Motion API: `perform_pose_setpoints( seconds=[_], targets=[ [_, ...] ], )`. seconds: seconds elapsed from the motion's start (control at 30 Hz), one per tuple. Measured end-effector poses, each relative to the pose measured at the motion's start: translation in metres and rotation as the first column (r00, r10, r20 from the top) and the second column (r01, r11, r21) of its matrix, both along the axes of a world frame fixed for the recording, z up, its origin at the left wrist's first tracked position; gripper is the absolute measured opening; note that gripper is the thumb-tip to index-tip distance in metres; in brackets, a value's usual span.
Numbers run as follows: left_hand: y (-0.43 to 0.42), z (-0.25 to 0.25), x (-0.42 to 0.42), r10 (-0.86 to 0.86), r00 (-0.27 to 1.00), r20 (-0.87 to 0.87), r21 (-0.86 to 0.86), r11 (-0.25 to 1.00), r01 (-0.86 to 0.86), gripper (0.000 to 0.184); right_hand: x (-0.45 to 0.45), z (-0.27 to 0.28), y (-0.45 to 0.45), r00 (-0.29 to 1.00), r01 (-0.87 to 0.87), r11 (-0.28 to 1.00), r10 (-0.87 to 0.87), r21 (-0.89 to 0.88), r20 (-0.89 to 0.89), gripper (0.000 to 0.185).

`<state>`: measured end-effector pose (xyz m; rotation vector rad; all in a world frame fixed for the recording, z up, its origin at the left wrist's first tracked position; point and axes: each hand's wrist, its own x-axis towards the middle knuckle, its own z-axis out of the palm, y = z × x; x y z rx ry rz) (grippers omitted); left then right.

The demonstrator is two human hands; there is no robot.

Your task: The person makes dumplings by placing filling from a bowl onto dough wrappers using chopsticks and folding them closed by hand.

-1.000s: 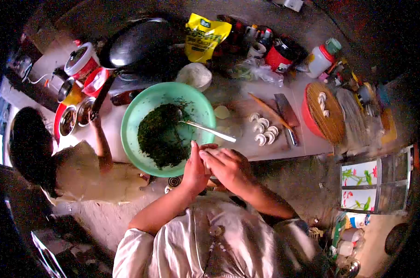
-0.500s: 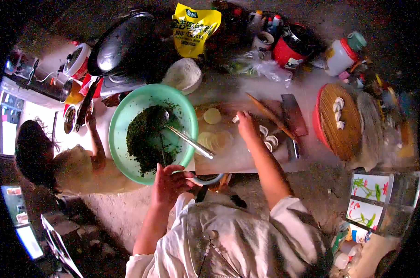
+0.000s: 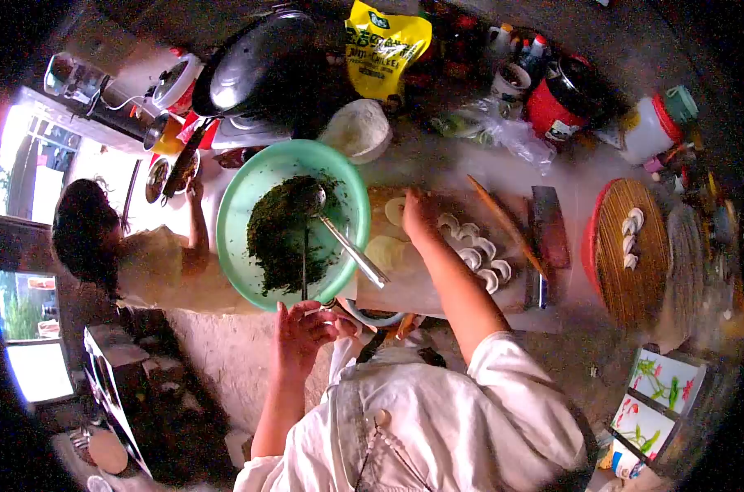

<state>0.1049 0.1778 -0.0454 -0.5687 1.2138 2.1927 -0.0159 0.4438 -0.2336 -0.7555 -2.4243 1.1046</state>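
My right hand (image 3: 422, 216) pinches at the edge of a round dumpling wrapper (image 3: 394, 211) on the wooden board (image 3: 437, 302). Below it sits a pile of overlapping wrappers (image 3: 386, 253). Several folded dumplings (image 3: 486, 247) lie to the right of my right wrist. My left hand (image 3: 300, 334) hangs just below the rim of a green bowl (image 3: 227, 246), fingers loosely apart and seemingly holding nothing. Dark green chopped filling (image 3: 277, 234) fills part of the bowl. A metal spoon (image 3: 351, 246) and a thin dark stick (image 3: 305, 261) rest in it.
A rolling pin (image 3: 507, 225) and a cleaver (image 3: 550, 225) lie right of the dumplings. Farther right, a round woven tray (image 3: 634, 287) bears several dumplings. A flour bowl (image 3: 357, 135), yellow bag (image 3: 386, 53) and wok (image 3: 257, 78) stand behind. Another person (image 3: 154, 266) is at the left.
My right hand has left a dumpling among the others and moved left to the single wrapper. My left hand has drawn back from the bowl's rim. The whole view has shifted.
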Motion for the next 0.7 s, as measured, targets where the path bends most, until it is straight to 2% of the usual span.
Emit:
perform_pose_setpoints(
  seconds=[0.03,0.07,0.1,0.13,0.17,0.23,0.27,0.3,0.33,0.37,0.43,0.5,0.53,0.57,0.63,0.7],
  targets=[
    [0.000,-0.001,-0.001,0.007,1.000,0.012,0.004,1.000,-0.007,0.053,0.000,0.007,-0.004,0.983,0.180,0.955,-0.166,-0.237,0.079,0.018],
    [0.000,-0.001,-0.002,0.014,1.000,0.025,0.008,1.000,-0.014,0.052,0.000,0.002,-0.004,0.985,0.169,0.956,-0.155,-0.240,0.078,0.018],
    [0.000,0.002,-0.002,0.026,0.999,0.023,0.007,1.000,-0.026,0.052,0.002,-0.007,-0.001,0.987,-0.004,0.999,0.011,-0.046,0.159,0.015],
    [0.000,0.005,-0.003,-0.046,0.998,-0.040,0.079,0.996,0.049,0.052,0.004,-0.008,0.003,0.951,-0.197,0.971,0.156,0.135,0.266,0.013],
    [-0.001,0.007,-0.004,-0.111,0.988,-0.109,0.146,0.981,0.127,0.052,0.006,-0.009,0.007,0.950,-0.210,0.968,0.168,0.137,0.264,0.013],
    [-0.006,-0.003,-0.009,-0.102,0.985,-0.142,0.197,0.972,0.129,0.052,0.012,0.017,0.009,0.978,-0.206,0.941,0.189,0.269,0.089,0.010],
    [-0.009,-0.013,-0.012,-0.087,0.992,-0.088,0.200,0.974,0.103,0.051,0.014,0.034,0.006,0.983,-0.179,0.977,0.184,0.116,-0.029,0.009],
    [-0.014,-0.018,-0.014,-0.066,0.997,-0.035,0.202,0.977,0.071,0.050,0.019,0.064,0.000,0.963,-0.243,0.962,0.254,0.127,-0.087,0.010],
    [-0.006,-0.011,-0.017,-0.038,0.998,-0.041,0.121,0.992,0.043,0.049,0.025,0.094,-0.007,0.935,-0.307,0.941,0.326,0.140,-0.143,0.012],
    [-0.005,-0.016,-0.021,-0.031,0.999,-0.030,0.174,0.984,0.035,0.049,0.030,0.125,-0.013,0.897,-0.371,0.916,0.397,0.154,-0.194,0.015],
    [0.002,-0.014,-0.030,-0.072,0.997,-0.002,0.231,0.970,0.071,0.052,0.050,0.174,-0.043,0.822,-0.543,0.825,0.485,-0.156,-0.298,0.021],
    [0.006,-0.003,-0.037,-0.148,0.988,0.031,0.393,0.911,0.124,0.056,0.073,0.209,-0.072,0.763,-0.638,0.630,0.592,-0.442,-0.258,0.024],
    [0.006,-0.005,-0.040,-0.159,0.985,0.070,0.473,0.874,0.108,0.057,0.079,0.223,-0.086,0.746,-0.653,0.651,0.641,-0.386,-0.181,0.026],
    [0.001,-0.001,-0.040,-0.212,0.976,0.048,0.604,0.785,0.141,0.055,0.084,0.231,-0.097,0.730,-0.665,0.669,0.677,-0.331,-0.099,0.027],
    [-0.012,-0.003,-0.044,-0.179,0.975,0.133,0.601,0.797,0.065,0.054,0.087,0.217,-0.119,0.730,-0.682,0.731,0.677,-0.027,-0.096,0.030],
    [-0.032,-0.010,-0.054,-0.216,0.970,0.113,0.569,0.814,0.115,0.051,0.087,0.220,-0.133,0.737,-0.669,0.742,0.669,0.031,-0.100,0.023]
  ],
)
